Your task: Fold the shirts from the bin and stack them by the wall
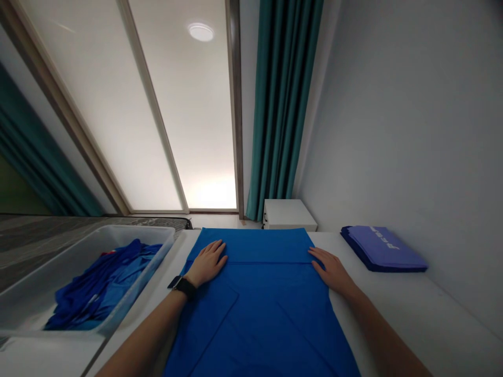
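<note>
A bright blue garment (263, 298) lies spread flat on a white table (412, 309), its far end folded over into a straight band. My left hand (207, 262) rests flat and open on the garment's left side by that fold, with a black watch on the wrist. My right hand (332, 269) lies flat and open on the right edge of the fold. Neither hand grips the cloth.
A pale plastic bin (35, 293) at the left holds a heap of blue clothes (102, 285). A folded purple-blue stack (383, 248) sits at the table's far right. Behind the table stand a small white cabinet (288, 213), a teal curtain (283, 104) and a window.
</note>
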A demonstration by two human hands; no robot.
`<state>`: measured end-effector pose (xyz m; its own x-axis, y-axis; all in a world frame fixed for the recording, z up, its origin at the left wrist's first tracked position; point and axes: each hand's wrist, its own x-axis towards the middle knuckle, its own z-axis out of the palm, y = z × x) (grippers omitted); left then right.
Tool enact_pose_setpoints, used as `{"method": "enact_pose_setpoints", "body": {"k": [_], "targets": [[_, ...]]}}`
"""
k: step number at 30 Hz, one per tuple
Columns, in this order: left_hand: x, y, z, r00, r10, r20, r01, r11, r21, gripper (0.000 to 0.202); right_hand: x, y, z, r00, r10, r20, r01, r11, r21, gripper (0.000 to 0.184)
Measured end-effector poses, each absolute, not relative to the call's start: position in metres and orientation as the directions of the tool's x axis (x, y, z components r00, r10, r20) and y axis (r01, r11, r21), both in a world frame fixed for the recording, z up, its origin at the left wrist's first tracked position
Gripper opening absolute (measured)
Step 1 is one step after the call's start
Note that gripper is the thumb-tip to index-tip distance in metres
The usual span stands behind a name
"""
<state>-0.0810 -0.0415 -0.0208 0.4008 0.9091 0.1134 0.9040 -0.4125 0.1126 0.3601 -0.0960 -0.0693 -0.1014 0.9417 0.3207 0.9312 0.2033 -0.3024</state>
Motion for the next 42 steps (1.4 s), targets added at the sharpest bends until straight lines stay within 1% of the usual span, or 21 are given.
{"method": "enact_pose_setpoints", "body": {"k": [4, 9, 15, 21, 32, 39, 42], "targets": [[-0.084, -0.042, -0.029, 0.406, 0.892, 0.197, 0.892, -0.434, 0.124, 0.052, 0.362, -0.095, -0.071, -0.114, 0.936, 0.334, 0.925, 0.223, -0.309, 0.042], [-0.082, -0.046, -0.026, 0.420, 0.876, 0.238, 0.887, -0.451, 0.096, 0.048, 0.364, -0.093, -0.072, -0.108, 0.938, 0.329, 0.921, 0.219, -0.321, 0.043], [-0.080, -0.048, -0.024, 0.421, 0.875, 0.241, 0.889, -0.450, 0.081, 0.048, 0.366, -0.092, -0.077, -0.109, 0.936, 0.335, 0.913, 0.228, -0.340, 0.042], [-0.080, -0.049, -0.023, 0.422, 0.877, 0.232, 0.891, -0.448, 0.072, 0.049, 0.365, -0.091, -0.074, -0.106, 0.933, 0.343, 0.916, 0.226, -0.333, 0.043], [-0.081, -0.047, -0.026, 0.416, 0.872, 0.257, 0.884, -0.455, 0.111, 0.048, 0.362, -0.092, -0.070, -0.100, 0.935, 0.341, 0.921, 0.216, -0.323, 0.042], [-0.083, -0.045, -0.028, 0.424, 0.873, 0.239, 0.884, -0.457, 0.101, 0.051, 0.360, -0.088, -0.065, -0.056, 0.914, 0.401, 0.884, 0.232, -0.405, 0.039], [-0.084, -0.044, -0.029, 0.424, 0.873, 0.240, 0.883, -0.458, 0.107, 0.052, 0.360, -0.071, -0.061, -0.056, 0.915, 0.400, 0.886, 0.230, -0.403, 0.039]]}}
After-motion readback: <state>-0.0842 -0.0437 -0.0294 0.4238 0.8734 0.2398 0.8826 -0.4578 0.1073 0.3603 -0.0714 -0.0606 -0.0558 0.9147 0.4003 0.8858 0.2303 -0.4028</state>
